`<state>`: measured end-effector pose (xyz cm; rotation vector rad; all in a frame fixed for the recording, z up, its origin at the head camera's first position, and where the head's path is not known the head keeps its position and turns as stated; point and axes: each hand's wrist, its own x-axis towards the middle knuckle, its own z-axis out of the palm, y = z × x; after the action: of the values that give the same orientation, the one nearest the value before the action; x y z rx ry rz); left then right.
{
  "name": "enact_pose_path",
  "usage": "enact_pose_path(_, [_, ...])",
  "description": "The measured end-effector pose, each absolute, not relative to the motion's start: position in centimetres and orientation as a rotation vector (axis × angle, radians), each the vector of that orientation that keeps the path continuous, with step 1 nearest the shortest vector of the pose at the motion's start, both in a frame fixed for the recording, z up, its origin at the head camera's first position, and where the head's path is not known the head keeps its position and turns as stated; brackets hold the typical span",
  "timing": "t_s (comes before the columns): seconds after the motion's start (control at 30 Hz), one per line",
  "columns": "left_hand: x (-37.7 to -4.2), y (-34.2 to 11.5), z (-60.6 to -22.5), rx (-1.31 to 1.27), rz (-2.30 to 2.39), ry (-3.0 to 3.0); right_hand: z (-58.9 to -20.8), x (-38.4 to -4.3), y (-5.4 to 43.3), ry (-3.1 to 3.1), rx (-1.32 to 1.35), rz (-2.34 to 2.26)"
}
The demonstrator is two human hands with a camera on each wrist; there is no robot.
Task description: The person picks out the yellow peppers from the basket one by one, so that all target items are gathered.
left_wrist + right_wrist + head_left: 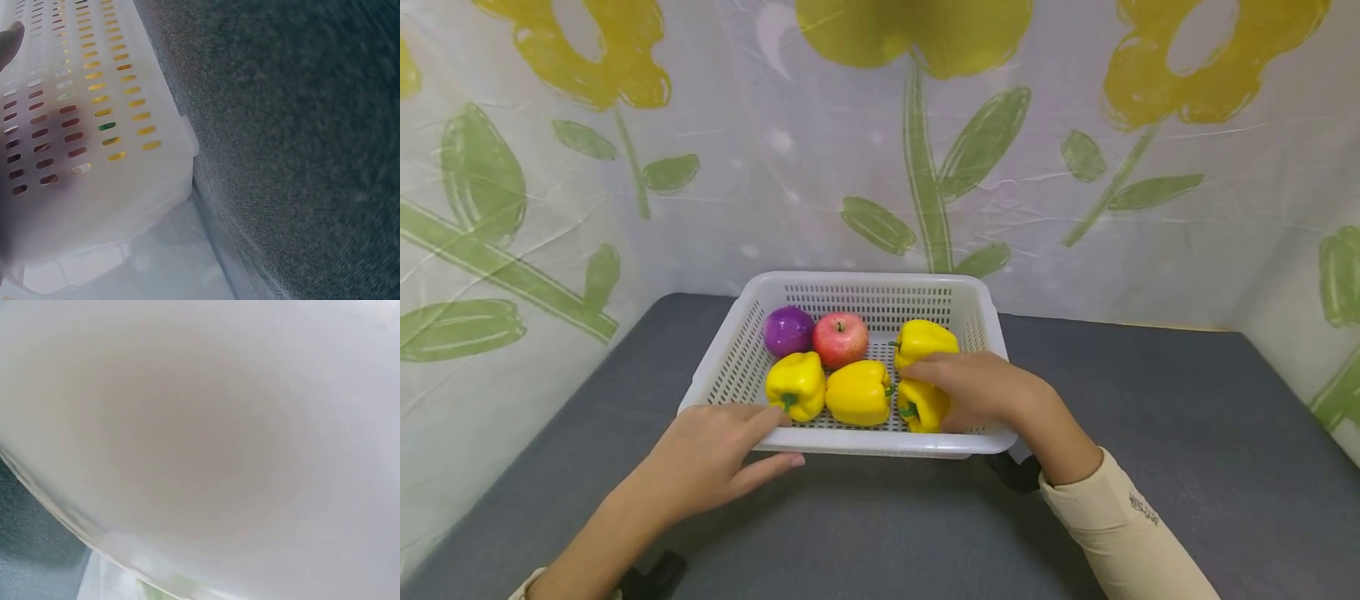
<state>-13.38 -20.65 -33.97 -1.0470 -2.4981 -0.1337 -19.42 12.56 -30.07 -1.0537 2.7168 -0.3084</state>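
head view: the white basket (880,443) sits on the dark table (880,517), before a flower-printed sheet (760,167). your right hand (977,385) reaches in over the right rim, with fingers and thumb curled about the near-right pepper (922,407), low in the corner. coming from above probably suits this, as the walls block a lower approach. the far-right pepper (927,340) lies just beyond your fingers. your left hand (715,446) is at the near-left rim: fingers together over the edge, thumb apart on the outer side. it likely steadies the basket; whether it pinches or only rests there, you can't be sure. the left pepper (796,387) and the middle pepper (859,393) lie side by side in the near row; behind them, a purple fruit (788,332) and an apple (841,339) sit together.

left wrist view: slotted basket wall up close, yellow, green and red showing through. one blurred digit at the left edge; the other fingers are out of sight.

right wrist view: a pale blur, probably the basket wall, too near to read. no fingers visible, so their state can't be judged from here.
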Motion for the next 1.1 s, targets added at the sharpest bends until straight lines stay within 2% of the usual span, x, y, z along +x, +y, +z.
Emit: enact_pose_path(1.1, [-13.5, -20.8, -34.3, -1.074, -0.129, -2.416, -31.3, -19.4, 12.3, 2.816, -1.129, -0.184])
